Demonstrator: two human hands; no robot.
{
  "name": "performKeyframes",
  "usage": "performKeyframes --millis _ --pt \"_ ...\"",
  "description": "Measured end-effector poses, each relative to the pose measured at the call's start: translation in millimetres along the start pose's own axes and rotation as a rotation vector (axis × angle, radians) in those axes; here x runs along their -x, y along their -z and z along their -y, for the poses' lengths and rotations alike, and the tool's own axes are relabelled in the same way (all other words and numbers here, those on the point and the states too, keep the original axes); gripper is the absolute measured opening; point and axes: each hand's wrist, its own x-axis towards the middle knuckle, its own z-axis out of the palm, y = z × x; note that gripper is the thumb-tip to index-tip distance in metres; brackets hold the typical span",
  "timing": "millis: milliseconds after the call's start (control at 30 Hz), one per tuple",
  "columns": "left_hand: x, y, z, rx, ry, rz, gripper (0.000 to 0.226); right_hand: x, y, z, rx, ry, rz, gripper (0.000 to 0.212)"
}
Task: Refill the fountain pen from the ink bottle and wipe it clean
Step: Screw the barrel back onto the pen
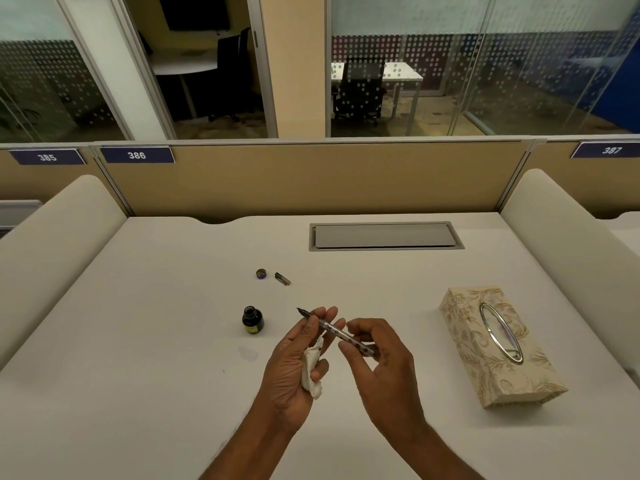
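The fountain pen (337,332) lies slanted between both hands above the table, nib pointing up-left and uncapped. My left hand (294,368) pinches its front section with thumb and fingers and also clutches a crumpled white tissue (313,370) with dark ink spots in the palm. My right hand (377,355) grips the rear of the barrel. The open ink bottle (252,320) stands on the table left of the hands. Its round cap (261,273) and the pen cap (282,278) lie farther back.
A patterned tissue box (498,344) with an oval metal slot lies at the right. A grey cable flap (386,236) is set into the white desk (138,341) at the back. A faint smudge (247,353) marks the desk below the bottle. Beige partitions enclose the desk.
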Motion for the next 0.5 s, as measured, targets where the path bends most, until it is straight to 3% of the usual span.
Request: performKeyframes --millis 167,500 --pt "1.4 -0.6 0.1 -0.018 0.004 0.007 0.032 0.6 -1.2 -2.0 -0.038 -0.042 0.025 0.009" --pt "3.5 -0.7 3.4 -0.028 0.009 -0.021 0.033 2.1 -0.4 4.6 -0.02 -0.022 0.024 0.015"
